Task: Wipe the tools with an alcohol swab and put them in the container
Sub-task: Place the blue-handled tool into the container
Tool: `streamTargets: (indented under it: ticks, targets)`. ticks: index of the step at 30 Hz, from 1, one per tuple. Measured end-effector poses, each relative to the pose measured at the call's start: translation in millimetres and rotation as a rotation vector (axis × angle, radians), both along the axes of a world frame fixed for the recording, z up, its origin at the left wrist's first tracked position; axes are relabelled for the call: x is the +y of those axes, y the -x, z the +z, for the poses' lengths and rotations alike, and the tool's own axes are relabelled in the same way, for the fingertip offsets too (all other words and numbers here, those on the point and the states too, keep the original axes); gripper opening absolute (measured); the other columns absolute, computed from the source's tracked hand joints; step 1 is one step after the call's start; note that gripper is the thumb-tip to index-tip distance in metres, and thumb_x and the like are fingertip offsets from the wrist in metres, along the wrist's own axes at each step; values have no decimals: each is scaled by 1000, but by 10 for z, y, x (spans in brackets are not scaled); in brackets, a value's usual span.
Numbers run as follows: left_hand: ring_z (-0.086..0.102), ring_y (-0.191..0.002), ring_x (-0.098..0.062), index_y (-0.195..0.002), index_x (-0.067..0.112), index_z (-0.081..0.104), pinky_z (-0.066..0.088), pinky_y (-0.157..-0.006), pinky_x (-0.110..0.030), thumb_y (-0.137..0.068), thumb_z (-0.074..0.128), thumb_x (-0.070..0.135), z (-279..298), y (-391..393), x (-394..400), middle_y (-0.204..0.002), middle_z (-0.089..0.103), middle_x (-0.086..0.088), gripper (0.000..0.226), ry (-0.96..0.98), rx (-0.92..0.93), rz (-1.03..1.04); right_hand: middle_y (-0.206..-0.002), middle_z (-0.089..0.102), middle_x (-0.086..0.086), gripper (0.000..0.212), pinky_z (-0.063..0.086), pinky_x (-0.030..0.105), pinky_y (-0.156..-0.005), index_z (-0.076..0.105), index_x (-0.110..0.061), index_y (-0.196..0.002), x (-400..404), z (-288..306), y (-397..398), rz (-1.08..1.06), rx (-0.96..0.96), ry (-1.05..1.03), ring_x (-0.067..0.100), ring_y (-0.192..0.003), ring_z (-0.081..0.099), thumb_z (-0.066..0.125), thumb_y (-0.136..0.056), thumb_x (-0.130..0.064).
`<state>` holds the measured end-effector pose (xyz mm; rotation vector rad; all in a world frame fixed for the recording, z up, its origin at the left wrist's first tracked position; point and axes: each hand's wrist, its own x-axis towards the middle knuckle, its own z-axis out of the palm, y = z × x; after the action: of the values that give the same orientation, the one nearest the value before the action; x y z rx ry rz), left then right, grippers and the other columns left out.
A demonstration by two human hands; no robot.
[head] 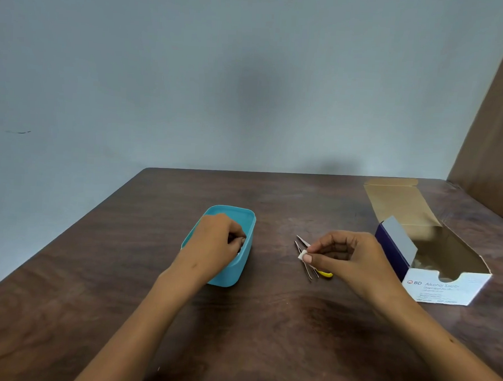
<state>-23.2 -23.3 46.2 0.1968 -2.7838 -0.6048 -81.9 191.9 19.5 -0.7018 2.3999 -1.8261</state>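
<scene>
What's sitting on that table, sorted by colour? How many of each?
Teal: 1, the container
White: 2, the swab and the swab box
Silver: 2, the tweezers
Yellow: 1, a partly hidden tool
Total: 6

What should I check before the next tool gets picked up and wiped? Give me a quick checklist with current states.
1. Swab in hand: ok. The right hand pinches a small white swab between thumb and fingertip.
2. Tools left to wipe: ok. Metal tweezers and a yellow-handled tool lie on the table beside the right hand.
3. Left hand free: cannot tell. The left hand is inside the teal container, fingers curled; whether it holds a tool is hidden.
4. Container ready: ok. It stands upright and open.
5. Spare swabs: cannot tell. The swab box is open; its contents are unclear.
</scene>
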Motion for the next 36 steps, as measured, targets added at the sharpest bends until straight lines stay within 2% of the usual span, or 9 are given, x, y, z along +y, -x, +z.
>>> streamTargets:
  ticks: [7, 13, 17, 21, 23, 25, 28, 32, 36]
  targets:
    - [59, -67, -4, -99, 14, 73, 39, -55, -1, -91, 57, 12, -37, 24, 30, -88, 74, 1, 18, -10, 11, -58, -72, 75, 0, 12, 55, 20, -66, 75, -14, -72, 20, -17, 35, -1, 17, -4, 13, -71, 72, 83, -66, -8]
    - [58, -69, -11, -84, 11, 72, 43, -63, -16, -89, 59, 12, -24, 16, 103, -80, 66, -1, 14, 32, 258, -28, -71, 75, 3, 12, 56, 27, -65, 74, -14, -74, 37, -31, 73, -47, -10, 17, 14, -67, 71, 82, -67, -9]
    - [50, -66, -2, -90, 13, 72, 38, -65, -4, -87, 62, 7, -26, -59, 314, -82, 58, 9, 12, 34, 431, -126, -76, 75, 7, 14, 59, 31, -67, 72, -11, -80, 61, -27, 92, -106, -12, 10, 18, -70, 72, 81, -70, -8]
    - [60, -83, -13, -102, 10, 69, 49, -73, -19, -87, 57, 0, -218, -46, 546, -95, 65, -3, 21, 68, 357, -294, -76, 74, 7, 12, 60, 32, -68, 69, -13, -78, 76, -23, 110, -165, 11, -21, 20, -71, 72, 78, -73, -8]
    - [58, -105, -17, -122, 12, 60, 48, -91, -28, -87, 51, -5, -328, -14, 646, -116, 62, -3, 40, 118, 232, -352, -74, 73, 7, 11, 60, 37, -70, 68, -13, -74, 81, -29, 126, -196, 31, -32, 21, -71, 71, 76, -75, -5]
    - [38, -133, -13, -142, 16, 37, 26, -111, -18, -89, 42, -6, -431, 12, 698, -147, 40, -1, 58, 159, 117, -418, -73, 72, 5, 15, 59, 38, -72, 69, -16, -72, 85, -34, 138, -222, 66, -72, 19, -71, 70, 74, -77, -2]
    - [7, -146, -10, -149, 19, 13, 2, -115, -16, -91, 36, -4, -487, 65, 715, -159, 10, 2, 67, 290, -31, -497, -77, 72, 0, 18, 58, 29, -73, 72, -18, -76, 88, -30, 127, -232, 94, -129, 11, -75, 69, 68, -79, -1]
    - [23, -141, -17, -148, 19, 23, 20, -115, -27, -93, 38, 3, -541, 88, 710, -155, 23, -2, 59, 372, -20, -495, -81, 74, 0, 14, 58, 23, -71, 74, -13, -83, 93, -9, 105, -232, 81, -135, 8, -75, 69, 78, -72, -6]
    - [49, -111, -15, -132, 18, 49, 45, -85, -25, -92, 47, 5, -565, 82, 693, -124, 50, 0, 43, 286, 117, -477, -82, 74, 1, 17, 57, 20, -69, 73, -15, -80, 105, -7, 100, -219, 74, -142, 8, -74, 69, 81, -69, -6]
